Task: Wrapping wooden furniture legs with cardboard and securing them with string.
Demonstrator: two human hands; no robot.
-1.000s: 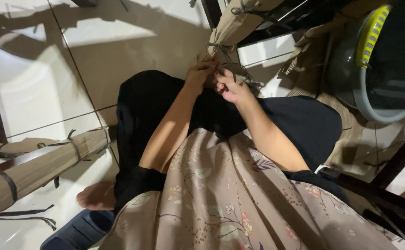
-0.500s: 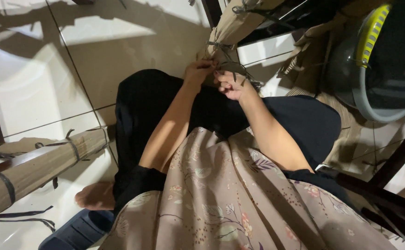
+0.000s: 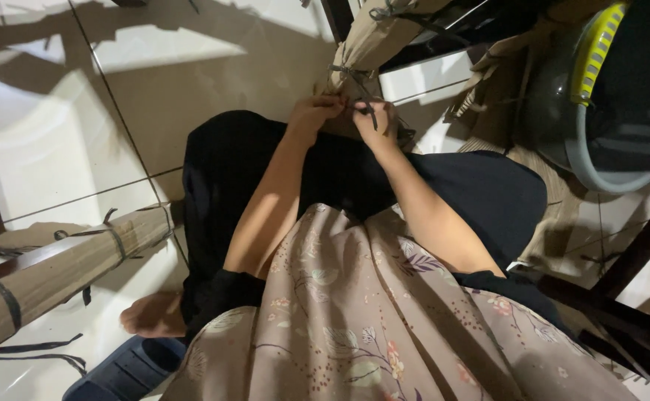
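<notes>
I sit over a tiled floor with both arms stretched forward. My left hand (image 3: 312,116) and my right hand (image 3: 374,119) meet at the lower end of a furniture leg wrapped in brown cardboard (image 3: 373,41). Both hands pinch a dark plastic strap (image 3: 360,90) tied around that wrapping, the right hand's fingers closed on its loose end. Another strap knot sits just above the hands on the same leg. My black trousers and floral top fill the lower middle of the view.
A second cardboard-wrapped leg (image 3: 57,271) bound with dark straps lies at the lower left, loose strap pieces (image 3: 31,349) beside it. A grey and yellow basin (image 3: 607,89) stands at the upper right. Dark wooden chair bars (image 3: 629,297) cross the lower right. My bare foot (image 3: 154,312) rests near a blue slipper (image 3: 128,371).
My right hand has risen and turned from palm-up to gripping the strap close to the wrapped leg. My left hand stayed almost in place.
</notes>
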